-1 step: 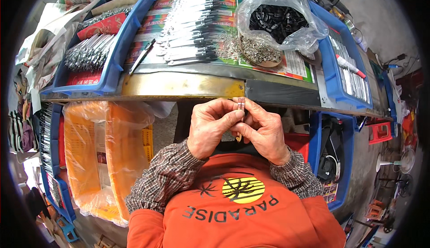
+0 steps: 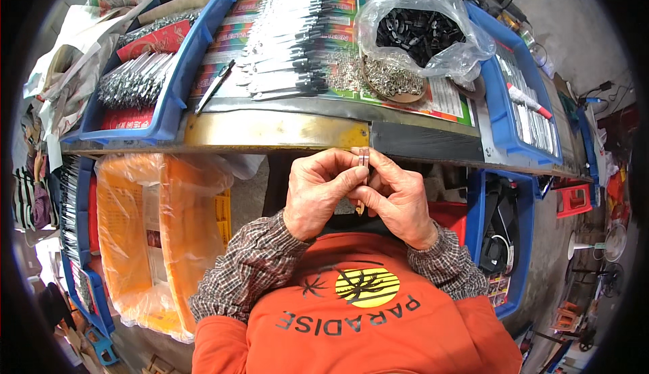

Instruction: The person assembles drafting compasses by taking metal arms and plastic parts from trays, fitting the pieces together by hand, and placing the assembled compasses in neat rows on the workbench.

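Note:
Just in front of the table's near edge point(image 2: 277, 129), my left hand point(image 2: 316, 188) and my right hand point(image 2: 400, 198) meet with their fingertips closed. Between them they pinch a small slim piece point(image 2: 364, 158), pale and pinkish at the top. A yellowish tip pokes out below the fingers; whether it belongs to the same piece I cannot tell. The fingers cover most of it. Beyond my hands, a long row of white pens with black ends point(image 2: 287, 43) lies on the table. A single black-and-white pen point(image 2: 215, 87) lies apart, left of the row.
An open plastic bag point(image 2: 378, 16) holds black plastic parts point(image 2: 419, 33); small metal pieces point(image 2: 395, 80) lie before it. Blue trays with slim parts flank them, left point(image 2: 177, 80) and right point(image 2: 503, 97). Below are a plastic-lined orange crate point(image 2: 176, 239) and a blue bin point(image 2: 524, 239).

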Available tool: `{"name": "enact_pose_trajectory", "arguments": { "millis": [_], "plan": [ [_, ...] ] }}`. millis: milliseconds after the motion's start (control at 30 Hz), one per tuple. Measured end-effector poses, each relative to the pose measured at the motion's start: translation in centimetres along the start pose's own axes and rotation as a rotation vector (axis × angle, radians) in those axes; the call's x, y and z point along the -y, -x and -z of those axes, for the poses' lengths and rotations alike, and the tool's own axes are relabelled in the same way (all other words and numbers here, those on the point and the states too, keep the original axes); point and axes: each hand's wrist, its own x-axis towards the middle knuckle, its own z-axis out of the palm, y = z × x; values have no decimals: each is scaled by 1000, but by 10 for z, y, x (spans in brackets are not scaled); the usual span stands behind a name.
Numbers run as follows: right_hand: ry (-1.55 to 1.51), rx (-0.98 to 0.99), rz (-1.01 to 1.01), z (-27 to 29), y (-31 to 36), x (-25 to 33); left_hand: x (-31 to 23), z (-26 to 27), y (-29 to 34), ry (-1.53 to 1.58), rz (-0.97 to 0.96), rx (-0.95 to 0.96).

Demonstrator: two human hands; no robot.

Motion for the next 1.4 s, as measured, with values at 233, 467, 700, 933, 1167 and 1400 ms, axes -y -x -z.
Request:
{"name": "enact_pose_trajectory", "arguments": {
  "millis": [233, 467, 700, 933, 1167, 1400],
  "plan": [
    [54, 111, 73, 28, -21, 14, -18, 8, 0, -118, 120, 190],
    [-245, 245, -32, 37, -22, 11, -25, 11, -4, -169, 160, 312],
    [-279, 20, 20, 27, -30, 4, -11, -6, -9, -611, -291, 34],
    [-173, 43, -7, 36, -41, 6, -14, -6, -16, -794, -423, -47],
    [763, -220, 345, 100, -101, 17, -18, 7, -20, -1023, -532, -65],
    [1267, -261, 402, 136, -151, -10, -29, 11, -22, -1078, -488, -78]
  ]
}}
